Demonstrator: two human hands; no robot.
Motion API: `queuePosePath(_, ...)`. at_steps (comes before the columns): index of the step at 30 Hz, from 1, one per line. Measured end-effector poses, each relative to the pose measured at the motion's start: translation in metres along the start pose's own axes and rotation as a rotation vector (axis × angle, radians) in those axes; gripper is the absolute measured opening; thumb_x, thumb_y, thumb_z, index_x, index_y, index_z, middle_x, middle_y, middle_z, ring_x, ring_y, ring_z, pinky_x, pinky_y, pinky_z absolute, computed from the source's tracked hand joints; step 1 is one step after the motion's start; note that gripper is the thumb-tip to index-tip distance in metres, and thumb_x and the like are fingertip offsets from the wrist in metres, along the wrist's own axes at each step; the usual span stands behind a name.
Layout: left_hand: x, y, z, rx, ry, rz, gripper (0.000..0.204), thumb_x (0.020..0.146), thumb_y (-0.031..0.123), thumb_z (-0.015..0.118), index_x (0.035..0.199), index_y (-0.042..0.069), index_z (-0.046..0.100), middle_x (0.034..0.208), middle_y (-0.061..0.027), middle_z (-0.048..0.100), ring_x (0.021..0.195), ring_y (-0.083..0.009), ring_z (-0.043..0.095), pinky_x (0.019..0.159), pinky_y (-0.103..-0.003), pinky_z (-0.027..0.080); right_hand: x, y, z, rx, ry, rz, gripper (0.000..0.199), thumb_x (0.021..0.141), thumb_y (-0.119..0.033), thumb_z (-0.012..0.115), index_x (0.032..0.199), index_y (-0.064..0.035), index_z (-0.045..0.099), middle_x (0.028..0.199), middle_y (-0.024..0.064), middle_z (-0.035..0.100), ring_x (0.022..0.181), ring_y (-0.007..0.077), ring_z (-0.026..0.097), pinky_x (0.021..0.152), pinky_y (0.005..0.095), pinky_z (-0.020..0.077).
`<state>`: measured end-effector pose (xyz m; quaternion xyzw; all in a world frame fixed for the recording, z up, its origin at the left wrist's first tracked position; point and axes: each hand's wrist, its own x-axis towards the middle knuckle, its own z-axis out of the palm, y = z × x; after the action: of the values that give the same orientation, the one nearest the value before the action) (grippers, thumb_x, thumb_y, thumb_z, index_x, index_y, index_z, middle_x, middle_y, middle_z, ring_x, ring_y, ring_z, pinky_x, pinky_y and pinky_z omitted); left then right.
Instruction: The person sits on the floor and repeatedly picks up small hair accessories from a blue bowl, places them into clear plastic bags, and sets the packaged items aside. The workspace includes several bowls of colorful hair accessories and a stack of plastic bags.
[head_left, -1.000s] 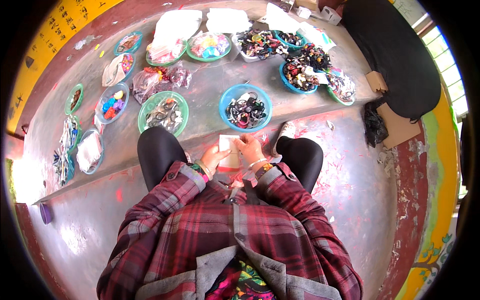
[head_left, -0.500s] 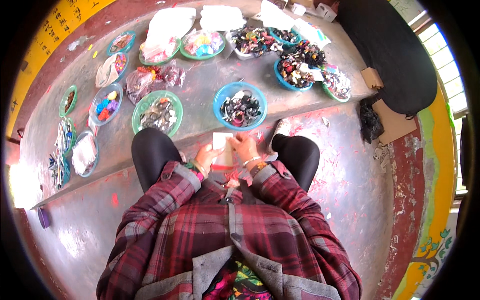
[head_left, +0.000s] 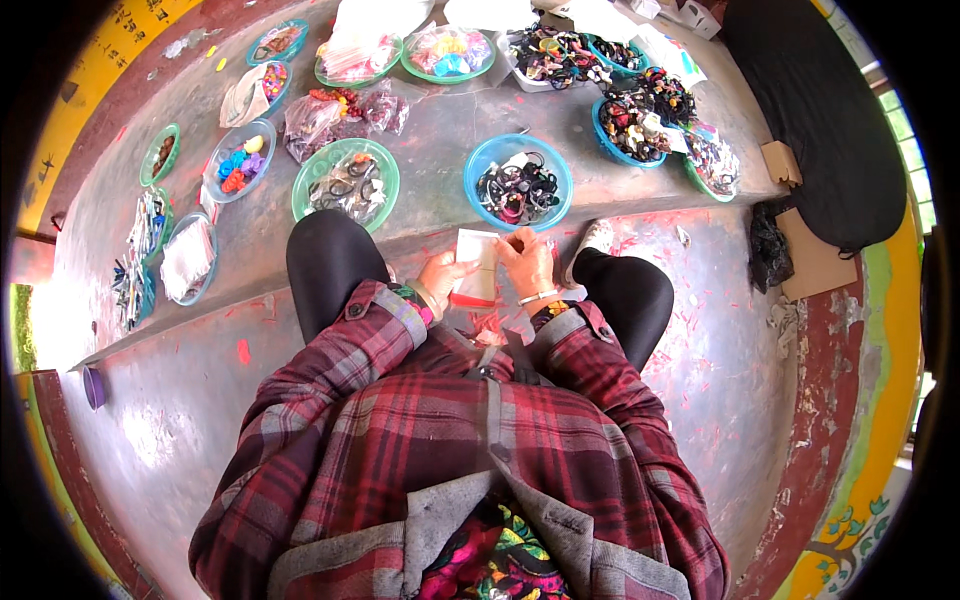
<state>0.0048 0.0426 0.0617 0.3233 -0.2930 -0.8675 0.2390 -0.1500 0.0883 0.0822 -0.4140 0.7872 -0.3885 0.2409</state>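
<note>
A white card or flat packet (head_left: pixel 476 246) with a red lower end is held between my knees. My left hand (head_left: pixel 443 274) is closed on its left edge, with the thumb lying on the front. At the upper right edge of it, the fingers of my right hand (head_left: pixel 527 264) are pinched together. Whether they also hold something small there is too fine to make out. Just beyond the hands stands a blue basin (head_left: pixel 469 190) with black hair ties and small pieces. A green basin (head_left: pixel 303 190) of similar bits is to its left.
More bowls and bags stand on the raised ledge (head_left: pixel 425 150), including a bowl of dark trinkets (head_left: pixel 634 120) and a bag of reddish pieces (head_left: pixel 330 125). A black plastic bag (head_left: pixel 770 245) lies at the right. Red scraps litter the floor (head_left: pixel 700 360). A purple cup (head_left: pixel 94 388) is at the left.
The whole view has shifted, so the basins appear lower right-to-left offset and higher. My right hand has moved up to the packet's upper edge, and more of its face shows.
</note>
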Motion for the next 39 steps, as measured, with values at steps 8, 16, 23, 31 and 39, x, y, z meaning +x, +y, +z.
queuePosePath(8,0.003,-0.004,-0.008,0.046,-0.002,-0.055,0.022,0.078,0.009,0.056,0.098,0.0,0.054,0.093,-0.0077,0.059,0.081,-0.0167,0.058,0.074,-0.033,0.046,-0.008,-0.014,-0.005,-0.016,-0.04,-0.032,0.023,0.066,-0.023,0.066,0.071,-0.0035,0.055,0.064,0.0104,0.058,0.058,0.0264,0.056,0.056,0.0338,0.0434)
queuePosePath(16,0.0,-0.002,-0.005,0.052,0.013,-0.034,0.022,0.078,0.008,0.056,0.098,0.0,0.054,0.093,-0.0082,0.059,0.082,-0.0168,0.058,0.075,-0.031,0.046,-0.011,-0.015,-0.001,0.017,-0.023,-0.151,0.017,0.066,-0.019,0.065,0.069,-0.0052,0.055,0.062,0.0097,0.057,0.057,0.0243,0.056,0.053,0.034,0.0427)
queuePosePath(23,0.008,-0.013,-0.013,0.126,0.018,0.036,0.021,0.078,0.007,0.056,0.097,-0.002,0.055,0.091,-0.008,0.06,0.08,-0.0158,0.058,0.073,-0.03,0.046,0.001,0.022,0.007,0.681,-0.204,0.425,0.015,0.074,-0.02,0.062,0.069,-0.0057,0.058,0.058,-0.0007,0.054,0.052,0.0086,0.051,0.046,0.0224,0.0386)
queuePosePath(31,0.009,-0.011,-0.01,0.148,0.023,0.025,0.019,0.079,0.007,0.056,0.096,-0.002,0.055,0.09,-0.0081,0.06,0.078,-0.0152,0.058,0.07,-0.029,0.046,0.002,0.031,0.017,0.199,-0.009,0.075,0.019,0.067,-0.021,0.066,0.071,-0.0034,0.06,0.063,0.0059,0.06,0.057,0.0139,0.056,0.054,0.0265,0.0434)
queuePosePath(39,0.011,-0.015,-0.017,0.204,0.04,0.078,0.018,0.079,0.008,0.056,0.095,-0.001,0.055,0.088,-0.0077,0.06,0.076,-0.0158,0.059,0.068,-0.029,0.047,-0.005,0.005,0.006,0.105,-0.138,0.05,0.022,0.065,-0.023,0.066,0.072,-0.0028,0.061,0.065,0.0073,0.061,0.059,0.0147,0.058,0.056,0.0282,0.0445)
